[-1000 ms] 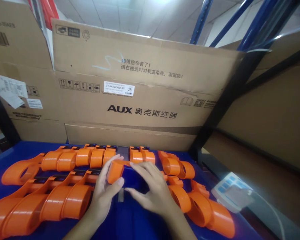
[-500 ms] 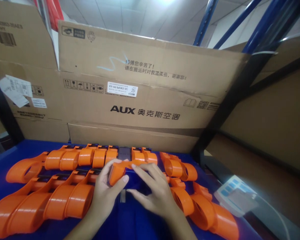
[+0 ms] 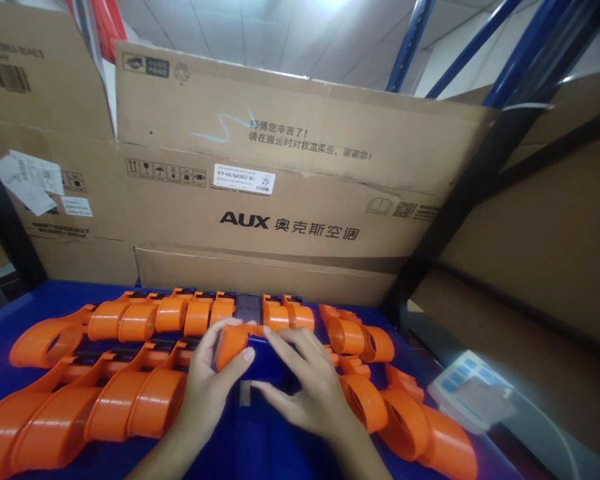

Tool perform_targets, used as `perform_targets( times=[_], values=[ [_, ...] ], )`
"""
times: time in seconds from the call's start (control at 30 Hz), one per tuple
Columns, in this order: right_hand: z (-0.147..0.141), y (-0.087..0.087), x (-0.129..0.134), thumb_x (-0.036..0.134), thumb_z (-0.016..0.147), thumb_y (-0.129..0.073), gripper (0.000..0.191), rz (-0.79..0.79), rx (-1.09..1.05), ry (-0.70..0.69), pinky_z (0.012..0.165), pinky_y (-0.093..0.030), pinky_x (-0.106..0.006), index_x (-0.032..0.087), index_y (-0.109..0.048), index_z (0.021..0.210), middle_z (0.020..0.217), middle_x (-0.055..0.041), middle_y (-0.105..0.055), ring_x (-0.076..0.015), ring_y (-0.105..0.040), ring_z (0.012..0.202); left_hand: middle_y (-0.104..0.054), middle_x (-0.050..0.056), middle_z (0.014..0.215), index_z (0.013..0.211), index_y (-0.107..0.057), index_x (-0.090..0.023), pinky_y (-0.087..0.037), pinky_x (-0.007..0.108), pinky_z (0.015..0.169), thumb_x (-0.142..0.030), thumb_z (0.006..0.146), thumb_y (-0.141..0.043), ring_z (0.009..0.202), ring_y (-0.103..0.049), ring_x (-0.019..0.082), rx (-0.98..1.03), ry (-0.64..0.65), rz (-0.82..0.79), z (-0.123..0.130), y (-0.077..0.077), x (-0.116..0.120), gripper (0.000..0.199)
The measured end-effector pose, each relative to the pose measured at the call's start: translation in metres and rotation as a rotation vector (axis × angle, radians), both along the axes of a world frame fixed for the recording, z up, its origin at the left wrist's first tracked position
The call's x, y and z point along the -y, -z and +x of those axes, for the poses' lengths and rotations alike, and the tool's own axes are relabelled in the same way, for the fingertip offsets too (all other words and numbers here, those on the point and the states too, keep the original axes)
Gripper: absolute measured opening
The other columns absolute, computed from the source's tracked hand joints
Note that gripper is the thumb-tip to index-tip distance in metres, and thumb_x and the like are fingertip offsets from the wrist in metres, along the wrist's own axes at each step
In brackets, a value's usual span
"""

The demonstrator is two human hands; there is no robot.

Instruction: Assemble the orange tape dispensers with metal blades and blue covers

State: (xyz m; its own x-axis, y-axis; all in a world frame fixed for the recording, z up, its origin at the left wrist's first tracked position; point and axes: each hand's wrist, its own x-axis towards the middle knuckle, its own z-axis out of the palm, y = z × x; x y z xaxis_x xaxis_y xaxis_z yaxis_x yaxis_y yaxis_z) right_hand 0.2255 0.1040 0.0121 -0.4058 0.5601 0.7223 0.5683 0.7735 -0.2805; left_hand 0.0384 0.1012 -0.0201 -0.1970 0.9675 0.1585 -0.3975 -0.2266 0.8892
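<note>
An orange plastic tape dispenser [image 3: 233,347] with a dark blue part is up in front of me at the middle. My left hand [image 3: 215,363] wraps its left side, thumb across the front. My right hand [image 3: 310,377] has its index fingertip on the top edge, with its thumb lower down, beside a small grey strip [image 3: 245,393]. Whether the strip belongs to the dispenser I cannot tell. Fingers hide much of the held piece. Several more orange dispensers [image 3: 157,400] with round loops lie in rows to the left, and others [image 3: 407,423] to the right.
A phone [image 3: 249,309] stands behind my hands in the back row. Blue cloth [image 3: 55,293] covers the table. A large cardboard sheet [image 3: 180,220] rises at the back. At right lies a white and blue device [image 3: 473,390] with a cable, near a dark rack post [image 3: 430,247].
Both hands keep almost the same position on the dispenser. The whole view has shifted very slightly, and nothing has been let go or picked up.
</note>
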Motion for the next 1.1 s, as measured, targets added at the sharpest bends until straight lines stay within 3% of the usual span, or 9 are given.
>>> perform_targets(
  times=[0.13, 0.23, 0.3, 0.47, 0.6, 0.7, 0.8, 0.97, 1.1],
  values=[
    [0.000, 0.000, 0.003, 0.045, 0.086, -0.080, 0.076, -0.166, -0.192, -0.023, 0.106, -0.052, -0.054, 0.032, -0.050, 0.154, 0.135, -0.0122, -0.069, -0.0365, -0.065, 0.122, -0.072, 0.007, 0.133, 0.128, -0.070, -0.030, -0.049, 0.036, 0.107, -0.040, 0.075, -0.088, 0.129, -0.062, 0.031, 0.166, 0.069, 0.056, 0.002, 0.004, 0.004, 0.057],
    [0.002, -0.001, 0.004, 0.050, 0.100, -0.061, 0.049, -0.403, -0.370, -0.111, 0.110, -0.051, -0.052, 0.032, -0.060, 0.146, 0.140, -0.0092, -0.068, -0.0329, -0.064, 0.129, -0.077, 0.007, 0.121, 0.131, -0.070, -0.030, -0.057, 0.038, 0.095, -0.042, 0.081, -0.082, 0.091, -0.074, 0.023, 0.221, 0.244, 0.124, -0.001, 0.004, 0.008, 0.053],
    [0.004, -0.001, 0.005, 0.054, 0.103, -0.053, 0.042, -0.551, -0.443, -0.169, 0.107, -0.054, -0.050, 0.031, -0.070, 0.135, 0.132, -0.0073, -0.073, -0.0305, -0.068, 0.124, -0.080, 0.007, 0.106, 0.128, -0.071, -0.027, -0.061, 0.038, 0.085, -0.038, 0.082, -0.082, 0.067, -0.070, 0.018, 0.215, 0.347, 0.085, -0.002, 0.002, 0.009, 0.048],
    [0.003, -0.001, 0.008, 0.056, 0.105, -0.048, 0.042, -0.777, -0.410, -0.185, 0.108, -0.054, -0.049, 0.029, -0.079, 0.115, 0.111, -0.0027, -0.080, -0.0283, -0.070, 0.118, -0.081, 0.008, 0.101, 0.102, -0.078, -0.021, -0.059, 0.036, 0.089, -0.034, 0.076, -0.089, 0.097, -0.074, 0.027, 0.275, 0.283, -0.059, 0.002, -0.001, 0.009, 0.031],
    [0.004, -0.006, 0.007, 0.052, 0.108, -0.042, 0.044, -0.673, -0.405, -0.167, 0.109, -0.052, -0.047, 0.026, -0.069, 0.132, 0.126, -0.0072, -0.075, -0.0285, -0.064, 0.128, -0.079, 0.002, 0.085, 0.101, -0.074, -0.020, -0.059, 0.026, 0.068, -0.041, 0.071, -0.093, 0.071, -0.073, 0.017, 0.330, 0.133, -0.096, 0.004, -0.003, 0.002, 0.041],
    [0.010, -0.012, 0.006, 0.058, 0.097, -0.061, 0.060, -0.448, -0.254, -0.202, 0.115, -0.045, -0.049, 0.024, -0.054, 0.147, 0.147, -0.0124, -0.060, -0.0319, -0.055, 0.138, -0.065, -0.007, 0.060, 0.089, -0.067, -0.019, -0.052, 0.018, 0.050, -0.048, 0.071, -0.092, 0.048, -0.059, 0.009, 0.360, 0.010, -0.130, 0.002, -0.007, -0.003, 0.042],
    [0.014, -0.014, 0.004, 0.062, 0.082, -0.077, 0.074, -0.268, -0.121, -0.188, 0.114, -0.046, -0.048, 0.023, -0.057, 0.143, 0.145, -0.0153, -0.058, -0.0346, -0.057, 0.135, -0.060, -0.009, 0.055, 0.079, -0.060, -0.020, -0.052, 0.015, 0.050, -0.048, 0.072, -0.091, 0.046, -0.055, 0.007, 0.376, -0.054, -0.152, 0.000, -0.007, -0.008, 0.043],
    [0.014, -0.004, 0.000, 0.052, 0.080, -0.085, 0.053, -0.104, -0.136, -0.147, 0.099, -0.056, -0.044, 0.023, -0.064, 0.120, 0.114, -0.0114, -0.073, -0.0299, -0.071, 0.105, -0.071, -0.003, 0.075, 0.091, -0.066, -0.018, -0.060, 0.020, 0.062, -0.050, 0.080, -0.085, 0.062, -0.066, 0.010, 0.352, 0.069, -0.172, -0.003, 0.000, -0.015, 0.038],
    [0.016, 0.002, -0.005, 0.050, 0.085, -0.080, 0.050, -0.070, -0.284, 0.017, 0.092, -0.059, -0.042, 0.023, -0.062, 0.124, 0.112, -0.0107, -0.074, -0.0289, -0.073, 0.099, -0.070, 0.001, 0.088, 0.116, -0.068, -0.020, -0.060, 0.025, 0.057, -0.051, 0.082, -0.082, 0.070, -0.070, 0.016, 0.273, 0.226, -0.150, -0.004, 0.003, -0.013, 0.048]
  ],
)
